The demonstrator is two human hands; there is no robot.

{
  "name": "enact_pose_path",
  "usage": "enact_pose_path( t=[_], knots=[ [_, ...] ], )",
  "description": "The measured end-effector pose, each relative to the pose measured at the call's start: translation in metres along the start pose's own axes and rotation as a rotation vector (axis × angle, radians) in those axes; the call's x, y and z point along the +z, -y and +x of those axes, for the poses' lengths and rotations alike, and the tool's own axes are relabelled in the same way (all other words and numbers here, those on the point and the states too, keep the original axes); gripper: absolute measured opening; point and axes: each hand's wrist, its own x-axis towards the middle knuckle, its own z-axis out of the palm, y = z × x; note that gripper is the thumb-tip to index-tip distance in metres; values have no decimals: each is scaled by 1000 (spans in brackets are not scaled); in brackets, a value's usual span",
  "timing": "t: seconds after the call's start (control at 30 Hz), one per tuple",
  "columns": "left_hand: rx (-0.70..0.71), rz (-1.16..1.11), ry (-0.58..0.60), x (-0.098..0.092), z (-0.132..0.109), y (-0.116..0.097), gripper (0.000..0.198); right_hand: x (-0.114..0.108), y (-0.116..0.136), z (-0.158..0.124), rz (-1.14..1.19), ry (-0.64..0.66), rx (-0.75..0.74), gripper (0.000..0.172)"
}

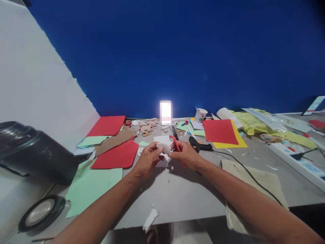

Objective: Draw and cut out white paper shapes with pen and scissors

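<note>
A small curved piece of white paper (164, 148) is held up over the desk between both hands. My left hand (149, 156) is closed on its left edge, thumb in front. My right hand (186, 155) pinches the right edge, and a slim red pen (177, 145) lies tilted in the same hand. Another white sheet (162, 164) lies on the desk beneath the hands, partly covered by them. Just beyond my right hand is a black hot glue gun (199, 145).
Red sheets (118, 154), corrugated cardboard (114, 141) and green paper (95, 183) lie left, near a dark cylindrical container (38, 152). Right are red foam (220, 131), a patterned cup (200, 115), a cloth (256, 183), a black cable (250, 173) and a power strip (297, 162).
</note>
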Motion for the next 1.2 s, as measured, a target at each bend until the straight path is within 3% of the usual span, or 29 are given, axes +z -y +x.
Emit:
enact_pose_path(
  t=[0.1, 0.27, 0.37, 0.67, 0.8, 0.97, 1.07, 1.2],
  knots=[
    [50, 24, 24, -1, 1, -6, 34, -4, 0, 0, -10, 2, -63, 33],
    [261, 278, -44, -5, 0, -5, 26, -6, 3, 0, -3, -70, -116, 37],
    [266, 383, -31, -4, -3, -4, 25, -4, 6, -2, -53, -120, -142, 37],
    [295, 653, -11, 8, -13, -11, 17, 4, 16, -9, -322, -177, -302, 12],
    [213, 539, -6, 8, -12, -9, 16, 1, 9, -4, -237, -170, -197, 21],
    [-12, 139, 53, 0, -3, -1, 24, -13, 2, 8, -147, -228, -71, 42],
    [-99, -63, 126, -2, -2, -4, 28, -18, 6, 7, -259, -210, -120, 53],
    [-153, -251, 139, -4, -1, -9, 29, -15, 19, -4, -360, -51, -268, 46]
  ],
)
